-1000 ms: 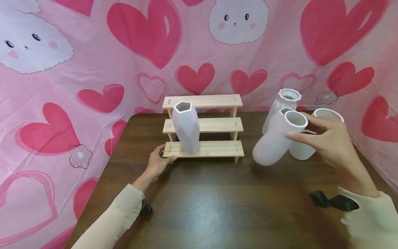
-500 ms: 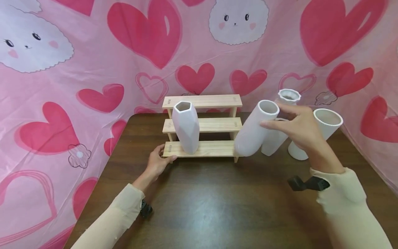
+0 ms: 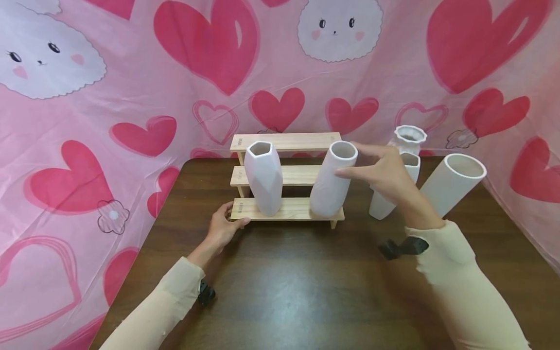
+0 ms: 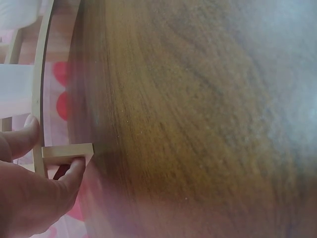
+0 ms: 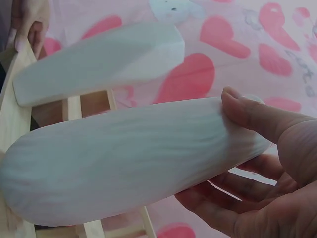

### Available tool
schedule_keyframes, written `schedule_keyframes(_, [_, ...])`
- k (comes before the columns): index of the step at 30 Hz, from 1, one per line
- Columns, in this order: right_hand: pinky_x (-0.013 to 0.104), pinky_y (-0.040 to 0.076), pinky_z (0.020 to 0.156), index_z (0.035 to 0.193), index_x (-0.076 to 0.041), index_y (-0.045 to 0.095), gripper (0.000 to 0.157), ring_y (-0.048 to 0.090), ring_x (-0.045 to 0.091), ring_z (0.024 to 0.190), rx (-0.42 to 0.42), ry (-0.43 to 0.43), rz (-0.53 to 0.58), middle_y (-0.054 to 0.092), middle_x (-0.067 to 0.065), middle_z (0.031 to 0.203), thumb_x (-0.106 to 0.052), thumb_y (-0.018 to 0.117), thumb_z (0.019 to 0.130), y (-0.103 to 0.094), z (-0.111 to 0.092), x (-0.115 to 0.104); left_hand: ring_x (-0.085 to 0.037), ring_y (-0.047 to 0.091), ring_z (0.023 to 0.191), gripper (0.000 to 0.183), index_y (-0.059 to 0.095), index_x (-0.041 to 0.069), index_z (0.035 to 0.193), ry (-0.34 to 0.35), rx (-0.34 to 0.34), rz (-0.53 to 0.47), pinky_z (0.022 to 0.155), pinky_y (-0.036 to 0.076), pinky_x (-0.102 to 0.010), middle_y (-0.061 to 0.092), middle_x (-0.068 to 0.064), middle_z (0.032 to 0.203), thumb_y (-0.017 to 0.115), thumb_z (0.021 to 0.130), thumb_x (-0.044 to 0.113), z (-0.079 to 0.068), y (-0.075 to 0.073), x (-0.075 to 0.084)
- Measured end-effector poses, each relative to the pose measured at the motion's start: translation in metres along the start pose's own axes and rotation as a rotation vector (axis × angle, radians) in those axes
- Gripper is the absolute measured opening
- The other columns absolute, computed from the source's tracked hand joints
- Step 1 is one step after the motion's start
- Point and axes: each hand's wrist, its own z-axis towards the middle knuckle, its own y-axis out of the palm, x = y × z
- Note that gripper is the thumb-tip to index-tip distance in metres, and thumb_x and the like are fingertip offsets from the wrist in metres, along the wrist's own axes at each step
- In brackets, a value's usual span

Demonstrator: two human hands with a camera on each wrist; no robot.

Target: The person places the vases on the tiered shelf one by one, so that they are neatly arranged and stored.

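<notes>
A rounded white vase with faint wavy ridges leans slightly over the right end of the lowest tier of a wooden three-tier stand. My right hand grips it near the rim, thumb on one side and fingers on the other, as the right wrist view shows. Toward the left of that same tier stands a faceted white vase, upright. My left hand holds the left end of the bottom tier; in the left wrist view its thumb lies on the board and a finger touches the leg.
To the right on the brown table stand a white vase with a scalloped rim, a squarish white vase partly behind my right hand, and a wide-mouthed white vase. A pink heart-patterned cloth hangs behind.
My right hand has carried the rounded vase leftward from among the other vases to the stand's lowest tier, and the vase has become more upright. My left hand has stayed on the stand.
</notes>
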Motion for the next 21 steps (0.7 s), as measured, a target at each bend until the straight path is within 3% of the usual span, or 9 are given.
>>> schedule_keyframes(8, [0.038, 0.041, 0.097, 0.124, -0.024, 0.067, 0.066, 0.054, 0.013, 0.112, -0.023, 0.022, 0.061, 0.069, 0.0, 0.115, -0.039, 0.089, 0.065, 0.018, 0.012, -0.006, -0.027, 0.052, 0.112, 0.069, 0.039, 0.002, 0.142, -0.003, 0.003, 0.004, 0.081, 0.047, -0.028, 0.051, -0.019, 0.134, 0.076, 0.083, 0.01, 0.0, 0.0, 0.001])
schedule_keyframes(16, [0.039, 0.04, 0.096, 0.126, -0.019, 0.066, 0.067, 0.052, 0.016, 0.107, -0.062, 0.029, 0.051, 0.069, 0.004, 0.112, -0.037, 0.089, 0.066, 0.029, 0.023, -0.011, -0.027, 0.053, 0.111, 0.069, 0.039, 0.004, 0.142, -0.014, 0.001, 0.014, 0.083, 0.047, -0.03, 0.051, -0.017, 0.134, 0.076, 0.084, 0.011, -0.001, -0.001, 0.003])
schedule_keyframes(21, [0.035, 0.047, 0.087, 0.123, -0.019, 0.068, 0.064, 0.058, 0.015, 0.096, -0.091, 0.036, 0.067, 0.071, 0.002, 0.104, -0.036, 0.09, 0.065, 0.036, 0.026, -0.009, -0.028, 0.053, 0.109, 0.069, 0.039, 0.003, 0.142, 0.0, -0.004, 0.008, 0.08, 0.048, -0.028, 0.052, -0.019, 0.133, 0.075, 0.084, 0.011, -0.001, -0.002, 0.003])
